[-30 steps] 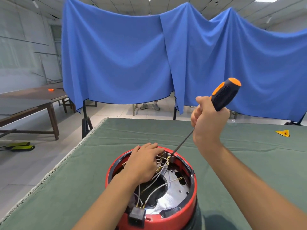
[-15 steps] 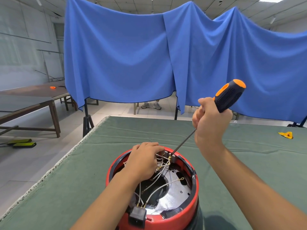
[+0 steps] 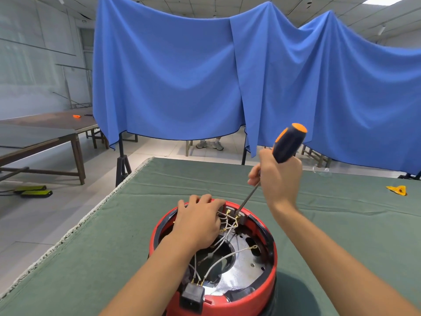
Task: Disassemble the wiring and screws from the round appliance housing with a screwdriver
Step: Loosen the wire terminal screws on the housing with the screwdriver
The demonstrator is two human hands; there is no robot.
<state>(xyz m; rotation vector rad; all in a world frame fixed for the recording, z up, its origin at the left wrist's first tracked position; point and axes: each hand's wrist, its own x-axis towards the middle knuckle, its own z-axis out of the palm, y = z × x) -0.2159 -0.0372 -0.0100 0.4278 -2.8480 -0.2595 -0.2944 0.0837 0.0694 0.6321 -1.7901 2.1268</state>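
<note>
The right hand (image 3: 279,179) gripped the screwdriver (image 3: 271,169), shaft slanting toward seven o'clock into the housing (image 3: 268,286) terminals (image 3: 234,216); left hand (image 3: 198,222) pressed wires

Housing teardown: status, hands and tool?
Right hand grips screwdriver, tip at far-rim terminals. Left hand rests on red housing, over white wires. Nothing blocking.

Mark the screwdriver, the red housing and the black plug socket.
screwdriver (image 3: 287,144): head view, on the black handle above the right hand.
red housing (image 3: 259,290): head view, on the near right rim.
black plug socket (image 3: 192,298): head view, on its front face.
</note>
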